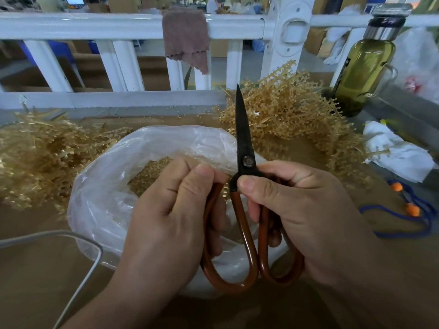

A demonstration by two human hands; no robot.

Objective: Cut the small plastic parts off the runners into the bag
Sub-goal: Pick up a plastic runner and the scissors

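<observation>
Black-bladed scissors (244, 138) with brown loop handles point away from me, blades together, over a clear plastic bag (107, 186). My left hand (171, 217) grips the left handle loop, and my right hand (301, 210) grips the right one, thumb near the pivot. Small tan cut parts (149, 174) lie inside the bag. Tan plastic runners are heaped in a pile at the left (40, 155) and a pile at the back right (289, 115). No runner is in either hand.
A white railing (118, 27) with a brown cloth (185, 39) over it borders the table's far side. A green glass bottle (363, 67) stands at the back right. White crumpled paper (399, 153), a blue cord (403, 214) and a white cable (90, 264) lie around.
</observation>
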